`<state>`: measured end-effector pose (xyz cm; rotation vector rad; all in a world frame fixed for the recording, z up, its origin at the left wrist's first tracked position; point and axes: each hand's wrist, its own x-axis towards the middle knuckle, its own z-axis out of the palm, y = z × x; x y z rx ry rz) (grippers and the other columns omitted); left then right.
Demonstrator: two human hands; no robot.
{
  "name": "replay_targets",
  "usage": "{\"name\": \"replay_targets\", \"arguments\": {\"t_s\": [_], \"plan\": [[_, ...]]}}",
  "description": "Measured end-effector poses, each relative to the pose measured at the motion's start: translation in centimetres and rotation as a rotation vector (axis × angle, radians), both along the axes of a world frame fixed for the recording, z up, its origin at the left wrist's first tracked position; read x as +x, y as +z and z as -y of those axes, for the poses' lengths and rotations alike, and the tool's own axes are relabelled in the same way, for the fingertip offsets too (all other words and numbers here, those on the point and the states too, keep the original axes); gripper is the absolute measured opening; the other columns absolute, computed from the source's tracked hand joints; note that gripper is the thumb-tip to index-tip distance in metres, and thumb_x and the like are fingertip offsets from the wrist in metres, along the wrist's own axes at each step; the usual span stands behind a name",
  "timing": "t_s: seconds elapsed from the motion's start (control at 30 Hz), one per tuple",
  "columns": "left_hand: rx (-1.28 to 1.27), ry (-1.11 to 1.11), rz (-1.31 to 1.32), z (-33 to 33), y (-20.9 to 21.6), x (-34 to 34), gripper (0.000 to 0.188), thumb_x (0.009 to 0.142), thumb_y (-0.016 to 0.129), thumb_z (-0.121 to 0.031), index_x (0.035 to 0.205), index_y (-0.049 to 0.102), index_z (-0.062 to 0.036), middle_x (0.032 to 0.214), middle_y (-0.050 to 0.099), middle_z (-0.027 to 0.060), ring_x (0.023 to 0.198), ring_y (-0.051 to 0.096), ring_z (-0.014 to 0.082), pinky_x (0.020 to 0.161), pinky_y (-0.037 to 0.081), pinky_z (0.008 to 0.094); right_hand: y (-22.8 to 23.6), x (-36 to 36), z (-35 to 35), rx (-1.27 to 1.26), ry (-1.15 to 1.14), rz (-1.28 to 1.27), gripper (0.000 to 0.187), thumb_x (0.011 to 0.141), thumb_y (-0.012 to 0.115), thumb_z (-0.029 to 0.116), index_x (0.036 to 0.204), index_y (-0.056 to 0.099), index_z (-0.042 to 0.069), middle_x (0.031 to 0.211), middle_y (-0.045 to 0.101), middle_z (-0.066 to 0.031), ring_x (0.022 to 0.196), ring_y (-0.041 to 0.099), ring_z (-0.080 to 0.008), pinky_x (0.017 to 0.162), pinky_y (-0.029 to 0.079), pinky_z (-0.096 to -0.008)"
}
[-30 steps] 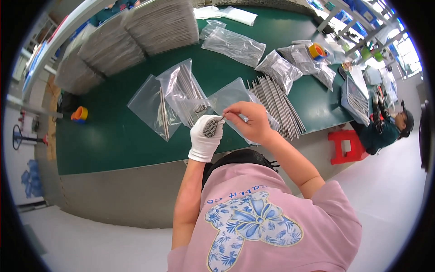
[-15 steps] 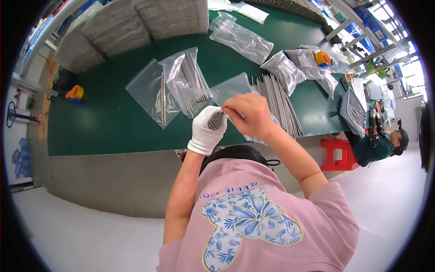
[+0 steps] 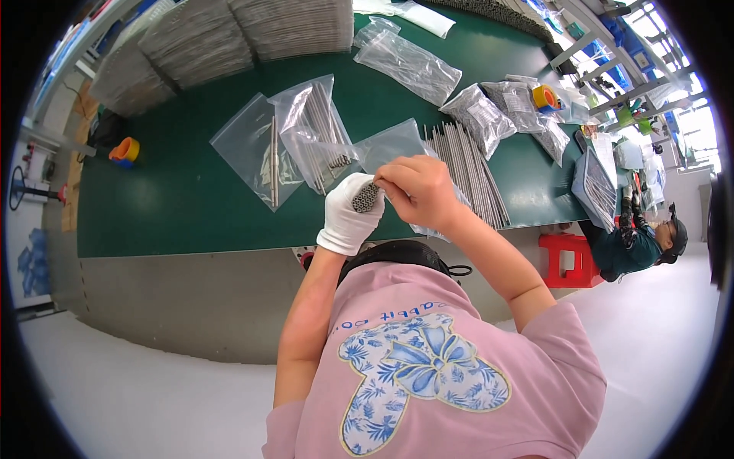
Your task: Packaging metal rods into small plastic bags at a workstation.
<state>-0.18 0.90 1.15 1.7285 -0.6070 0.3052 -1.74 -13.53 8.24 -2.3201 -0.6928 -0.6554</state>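
Note:
My left hand (image 3: 348, 218), in a white glove, is wrapped round a bundle of thin metal tubes (image 3: 365, 199), whose hollow ends face up toward me. At the rim of that bundle, my bare right hand (image 3: 417, 193) pinches with thumb and forefinger; whatever sits between the fingertips is too small to make out. Just beyond the hands lies a clear plastic bag (image 3: 317, 126) with several metal tubes in it. Left of it, another clear bag (image 3: 252, 149) has a few tubes on it or inside. A row of loose metal tubes (image 3: 470, 172) lies to the right of my right hand.
Stacked wrapped trays (image 3: 199, 46) stand at the back left of the green table (image 3: 153, 199). Filled plastic bags (image 3: 482, 118) and a tape roll (image 3: 545, 97) lie right; another tape roll (image 3: 125, 151) is far left. A co-worker (image 3: 642, 237) sits at the right beside a red stool (image 3: 569, 260).
Both hands stay at the ends of the tube bundle, with the right fingertips shifted slightly left onto its rim. The view has tilted a little; the things on the table look unmoved.

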Motion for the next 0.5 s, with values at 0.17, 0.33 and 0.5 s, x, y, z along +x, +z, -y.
{"name": "replay_targets", "arguments": {"t_s": [0.17,0.33,0.5], "plan": [[0.017,0.021,0.019,0.1,0.0,-0.1,0.022,0.067,0.065,0.002,0.087,0.062,-0.0056,0.078,0.061,0.0104,0.069,0.061,0.0278,0.063,0.050,0.0322,0.4,-0.1,0.2,0.003,0.015,0.000,0.011,0.070,0.064,-0.001,0.078,0.061,0.006,0.068,0.061,-0.0072,0.055,0.056,-0.0249,0.050,0.043,-0.0317],[0.007,-0.008,0.022,0.1,0.4,-0.1,0.023,0.066,0.066,0.003,0.087,0.061,-0.0061,0.077,0.061,0.0097,0.068,0.061,0.0273,0.062,0.050,0.0315,1.9,-0.2,0.0,0.011,-0.021,0.037,0.010,0.070,0.064,0.001,0.078,0.060,0.006,0.070,0.061,-0.0066,0.055,0.056,-0.0245,0.052,0.043,-0.0321],[0.002,0.024,0.037,0.3,0.2,-0.3,0.022,0.067,0.066,0.002,0.087,0.060,-0.0055,0.077,0.061,0.0103,0.068,0.061,0.0278,0.062,0.050,0.0321,0.7,-0.3,0.1,-0.039,-0.006,-0.035,0.008,0.073,0.064,0.003,0.078,0.060,0.008,0.068,0.060,-0.0054,0.055,0.055,-0.0248,0.050,0.042,-0.0336]]}}
